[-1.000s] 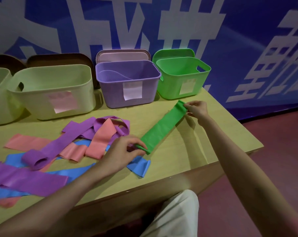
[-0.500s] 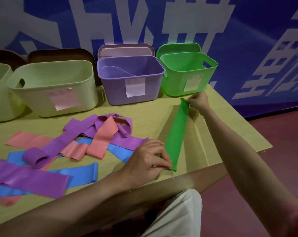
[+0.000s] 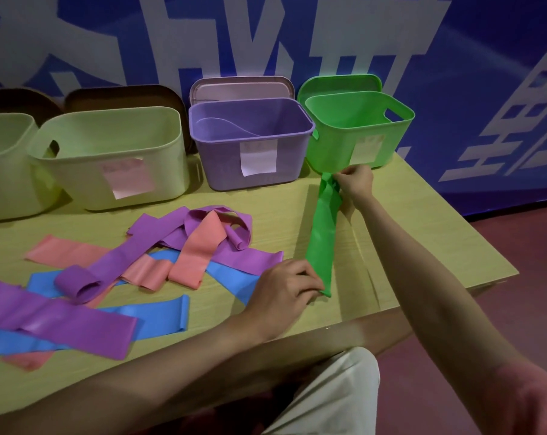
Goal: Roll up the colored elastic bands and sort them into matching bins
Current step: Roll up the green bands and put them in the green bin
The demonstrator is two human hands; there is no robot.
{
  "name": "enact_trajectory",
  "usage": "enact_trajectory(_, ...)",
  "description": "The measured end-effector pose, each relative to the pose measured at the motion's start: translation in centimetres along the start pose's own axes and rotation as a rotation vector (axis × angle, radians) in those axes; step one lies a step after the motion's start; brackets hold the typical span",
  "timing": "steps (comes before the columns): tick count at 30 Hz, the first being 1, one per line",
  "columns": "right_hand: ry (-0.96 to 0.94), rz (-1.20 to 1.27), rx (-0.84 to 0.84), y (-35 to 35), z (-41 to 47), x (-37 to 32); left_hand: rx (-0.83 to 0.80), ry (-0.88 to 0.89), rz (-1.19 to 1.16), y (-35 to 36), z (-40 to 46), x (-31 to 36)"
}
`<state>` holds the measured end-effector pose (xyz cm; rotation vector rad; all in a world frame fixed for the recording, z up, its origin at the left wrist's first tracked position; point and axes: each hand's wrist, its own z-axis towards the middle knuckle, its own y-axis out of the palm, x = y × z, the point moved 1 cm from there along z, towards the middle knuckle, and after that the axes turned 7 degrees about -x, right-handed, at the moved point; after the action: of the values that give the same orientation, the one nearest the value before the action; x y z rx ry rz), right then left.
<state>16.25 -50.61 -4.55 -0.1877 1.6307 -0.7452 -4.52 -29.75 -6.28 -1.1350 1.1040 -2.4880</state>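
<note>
Green elastic band (image 3: 324, 237) lies stretched lengthwise near the table's right edge, left hand (image 3: 284, 288) pinching its near end, right hand (image 3: 355, 180) pinching the far end. Rolling comes next, then the green bin (image 3: 335, 152).

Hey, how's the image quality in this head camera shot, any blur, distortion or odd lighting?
Head view: dim, cool-tinted light; wide-angle lens bows the table edge and stretches the forearms; the paper labels on the bins are too soft to read; green band and both hands, left hand, right hand, fairly sharp.
</note>
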Motion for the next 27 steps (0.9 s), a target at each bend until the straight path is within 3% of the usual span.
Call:
enact_trajectory(4,-0.032,0.031,-0.013,0.0,0.2,-0.2,0.015,-0.046,-0.075,1.1,0.6,0.7)
enact_trajectory(13,-0.081,0.001,-0.033,-0.2,-0.4,1.2,-0.122,-0.084,-0.008,1.7,0.6,-0.3)
enact_trajectory(18,-0.306,-0.171,-0.062,-1.4,-4.5,2.1,-0.182,-0.026,0.088,1.8,0.3,-0.3)
enact_trajectory(24,-0.557,-0.47,-0.261,-0.8,-8.5,4.0,-0.198,0.023,0.136,1.2,0.5,0.0)
enact_trajectory(27,-0.634,-0.585,-0.228,0.0,-8.7,4.2,-0.19,0.037,0.118,1.1,0.4,0.3)
